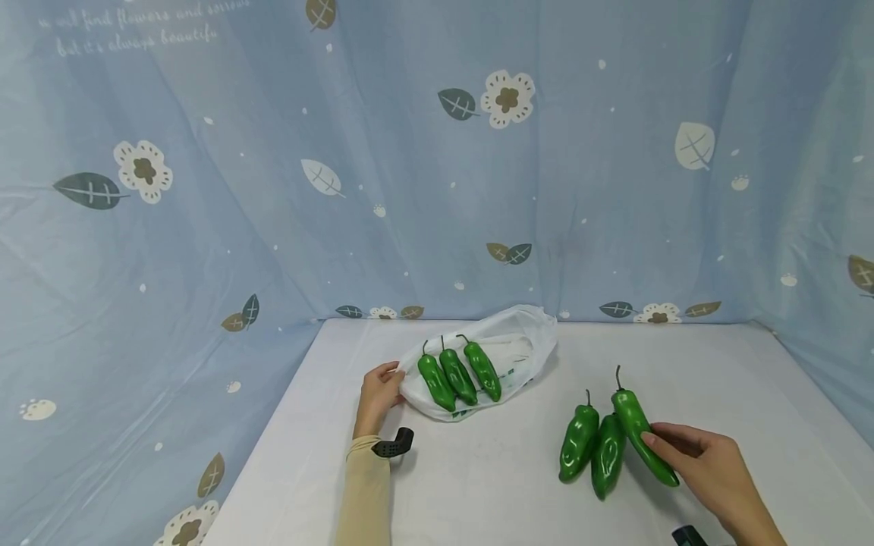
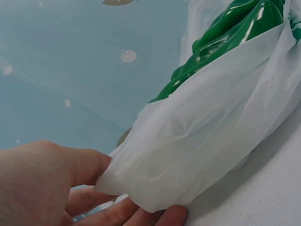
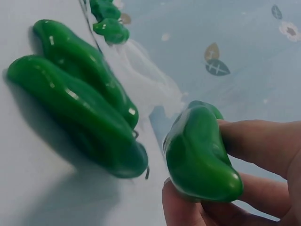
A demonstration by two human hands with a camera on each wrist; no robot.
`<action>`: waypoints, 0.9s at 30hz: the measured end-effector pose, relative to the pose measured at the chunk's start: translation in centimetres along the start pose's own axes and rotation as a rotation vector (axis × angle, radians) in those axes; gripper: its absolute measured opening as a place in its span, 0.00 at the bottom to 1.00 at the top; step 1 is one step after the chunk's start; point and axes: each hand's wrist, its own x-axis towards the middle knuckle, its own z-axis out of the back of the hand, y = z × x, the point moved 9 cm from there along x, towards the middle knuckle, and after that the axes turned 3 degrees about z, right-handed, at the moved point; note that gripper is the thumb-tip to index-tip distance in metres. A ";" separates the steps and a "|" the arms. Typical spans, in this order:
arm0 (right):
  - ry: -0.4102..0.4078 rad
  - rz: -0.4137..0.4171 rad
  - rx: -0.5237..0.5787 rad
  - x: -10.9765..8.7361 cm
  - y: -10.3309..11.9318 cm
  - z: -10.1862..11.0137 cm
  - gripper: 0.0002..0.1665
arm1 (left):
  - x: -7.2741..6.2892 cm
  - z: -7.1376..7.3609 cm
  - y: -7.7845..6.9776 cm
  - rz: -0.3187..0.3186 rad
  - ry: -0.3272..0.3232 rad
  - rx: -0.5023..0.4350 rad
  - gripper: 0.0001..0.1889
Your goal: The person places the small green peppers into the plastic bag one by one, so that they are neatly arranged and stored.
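My left hand (image 1: 379, 394) pinches the left edge of a thin white plastic bag (image 1: 526, 341); the left wrist view shows thumb and fingers on the bag's film (image 2: 188, 146). Three glossy green peppers (image 1: 456, 377) with stems lie side by side on the bag. On the right, my right hand (image 1: 713, 462) grips a long green pepper (image 1: 642, 432) between thumb and fingers, stem pointing away. The right wrist view shows this held pepper (image 3: 200, 155) raised above the table. Two more green peppers (image 1: 580, 444) lie just left of it.
A white cloth covers the table (image 1: 478, 485). Blue curtains (image 1: 410, 152) printed with leaves and flowers hang behind and at both sides. A black wrist camera (image 1: 394, 443) sits on the left wrist, over a beige sleeve (image 1: 365, 493).
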 end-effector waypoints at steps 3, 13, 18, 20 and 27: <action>-0.010 0.017 0.005 0.3 0.8 -0.1 0.45 | -0.1 0.1 0.1 0.012 0.001 0.001 0.22; -0.039 0.122 0.007 0.6 3.6 -0.3 0.41 | -0.2 0.1 0.0 0.003 0.001 -0.001 0.22; -0.030 0.139 0.019 1.0 4.4 -0.6 0.41 | -0.2 0.1 0.0 -0.001 -0.007 0.006 0.22; -0.026 0.144 0.016 1.2 4.7 -0.6 0.41 | -0.2 0.1 0.0 0.000 -0.009 0.006 0.22; -0.016 0.164 0.020 1.5 5.7 -0.9 0.40 | -0.2 0.1 -0.2 -0.004 -0.008 0.013 0.22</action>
